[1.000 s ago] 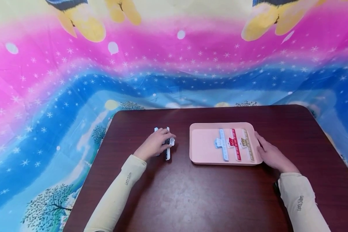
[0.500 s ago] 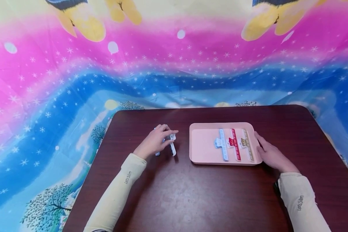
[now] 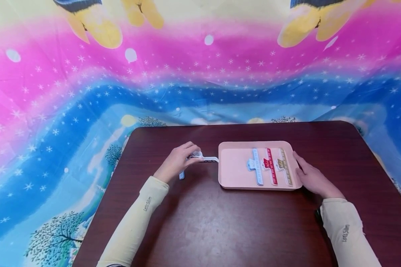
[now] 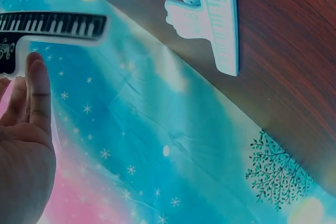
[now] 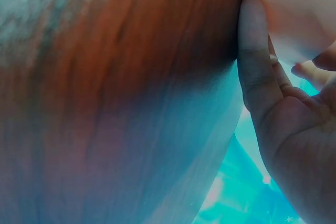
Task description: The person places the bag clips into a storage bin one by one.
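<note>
My left hand pinches a black-and-white clip shaped like a piano keyboard by its grip tab. In the head view the clip points right, its end near the left edge of a pink tray. Under that hand a light blue keyboard clip lies on the table, partly hidden in the head view. The tray holds a light blue clip, a red clip and a gold clip in a row. My right hand rests against the tray's right wall, fingers extended.
The dark red-brown table has rounded far corners. Behind it hangs a cloth backdrop printed with snowflakes in pink and blue, which also drops past the table's left side.
My left hand has lifted the black-and-white clip and turned it from pointing toward me to pointing right at the tray. The right hand and the tray stay where they were.
</note>
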Demonstrator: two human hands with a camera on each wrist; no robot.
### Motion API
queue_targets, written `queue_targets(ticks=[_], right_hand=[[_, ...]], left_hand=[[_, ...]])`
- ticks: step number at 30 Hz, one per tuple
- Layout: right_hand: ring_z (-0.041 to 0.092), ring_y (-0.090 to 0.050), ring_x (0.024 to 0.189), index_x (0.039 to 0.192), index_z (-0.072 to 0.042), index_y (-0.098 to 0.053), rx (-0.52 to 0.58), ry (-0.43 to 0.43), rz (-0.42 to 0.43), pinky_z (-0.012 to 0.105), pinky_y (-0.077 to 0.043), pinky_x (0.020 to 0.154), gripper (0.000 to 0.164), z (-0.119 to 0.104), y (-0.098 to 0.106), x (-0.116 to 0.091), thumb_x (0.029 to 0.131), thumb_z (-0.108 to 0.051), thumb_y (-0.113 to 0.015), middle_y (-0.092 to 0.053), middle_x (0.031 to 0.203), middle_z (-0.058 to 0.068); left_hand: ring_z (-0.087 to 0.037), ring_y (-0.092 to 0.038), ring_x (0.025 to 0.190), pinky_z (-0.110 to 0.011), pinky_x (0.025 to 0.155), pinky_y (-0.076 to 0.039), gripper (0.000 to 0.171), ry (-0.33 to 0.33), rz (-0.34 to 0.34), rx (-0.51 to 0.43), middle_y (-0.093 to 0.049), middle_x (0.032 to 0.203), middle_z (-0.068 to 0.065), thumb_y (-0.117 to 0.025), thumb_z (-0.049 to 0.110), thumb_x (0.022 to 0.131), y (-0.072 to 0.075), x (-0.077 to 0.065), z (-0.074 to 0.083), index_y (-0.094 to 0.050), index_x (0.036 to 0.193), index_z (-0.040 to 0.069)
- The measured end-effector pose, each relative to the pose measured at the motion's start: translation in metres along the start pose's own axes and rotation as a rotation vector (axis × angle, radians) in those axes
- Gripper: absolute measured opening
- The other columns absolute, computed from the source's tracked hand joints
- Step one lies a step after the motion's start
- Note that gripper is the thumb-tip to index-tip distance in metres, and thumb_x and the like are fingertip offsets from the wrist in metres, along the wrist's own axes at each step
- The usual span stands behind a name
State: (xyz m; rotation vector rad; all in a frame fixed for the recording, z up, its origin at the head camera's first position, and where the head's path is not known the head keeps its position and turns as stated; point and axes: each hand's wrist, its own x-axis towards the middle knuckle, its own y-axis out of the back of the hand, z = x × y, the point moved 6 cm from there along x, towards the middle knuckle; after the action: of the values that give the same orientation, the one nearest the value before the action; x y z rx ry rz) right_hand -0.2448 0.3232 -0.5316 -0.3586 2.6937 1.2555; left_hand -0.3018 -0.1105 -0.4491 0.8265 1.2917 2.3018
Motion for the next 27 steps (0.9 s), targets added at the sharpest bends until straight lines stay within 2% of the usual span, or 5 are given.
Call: queue_targets(ticks=[5, 9, 13, 21, 27], right_hand=[[0.062, -0.016, 0.148, 0.165, -0.008, 0.004, -0.005, -0.002, -0.002, 0.075, -0.020, 0.115, 0.065, -0.001, 0.000, 0.000, 0.113, -0.024, -0.033, -0.009, 0.165, 0.037], [0.062, -0.015, 0.149, 0.165, -0.009, 0.005, -0.001, -0.009, -0.007, 0.076, -0.020, 0.115, 0.066, 0.000, 0.000, 0.000, 0.113, -0.024, -0.033, -0.007, 0.166, 0.037], [0.062, -0.014, 0.149, 0.165, -0.009, 0.005, 0.004, -0.010, -0.011, 0.076, -0.019, 0.115, 0.067, 0.000, 0.000, 0.000, 0.113, -0.024, -0.034, -0.007, 0.166, 0.037], [0.061, -0.015, 0.149, 0.165, -0.008, 0.003, -0.004, -0.003, -0.002, 0.075, -0.020, 0.116, 0.066, 0.000, 0.000, 0.000, 0.113, -0.022, -0.034, -0.009, 0.165, 0.037], [0.061, -0.017, 0.149, 0.165, -0.007, 0.003, -0.020, -0.006, 0.003, 0.075, -0.020, 0.116, 0.066, 0.000, -0.001, 0.001, 0.113, -0.020, -0.035, -0.009, 0.165, 0.037]], left_hand=[[-0.013, -0.059, 0.075, -0.029, 0.070, -0.051, 0.018, 0.039, -0.004, -0.027, -0.060, 0.087, 0.007, -0.075, 0.034, 0.095, 0.002, 0.000, 0.000, -0.066, 0.103, 0.020], [-0.008, -0.061, 0.078, -0.032, 0.075, -0.057, 0.021, 0.072, -0.026, -0.055, -0.065, 0.089, 0.006, -0.072, 0.031, 0.099, 0.002, 0.001, 0.000, -0.067, 0.115, 0.019], [-0.013, -0.060, 0.084, -0.035, 0.078, -0.053, 0.022, 0.070, -0.026, -0.067, -0.064, 0.095, 0.007, -0.067, 0.031, 0.102, 0.002, 0.001, -0.003, -0.067, 0.122, 0.022], [-0.014, -0.064, 0.084, -0.032, 0.077, -0.059, 0.020, 0.075, 0.045, -0.231, -0.062, 0.112, -0.002, -0.061, 0.017, 0.106, 0.004, -0.003, -0.010, -0.061, 0.125, 0.013], [-0.014, -0.062, 0.088, -0.029, 0.079, -0.057, 0.013, 0.027, 0.110, -0.230, -0.060, 0.115, -0.003, -0.058, 0.013, 0.106, 0.008, -0.004, -0.012, -0.063, 0.118, 0.013]])
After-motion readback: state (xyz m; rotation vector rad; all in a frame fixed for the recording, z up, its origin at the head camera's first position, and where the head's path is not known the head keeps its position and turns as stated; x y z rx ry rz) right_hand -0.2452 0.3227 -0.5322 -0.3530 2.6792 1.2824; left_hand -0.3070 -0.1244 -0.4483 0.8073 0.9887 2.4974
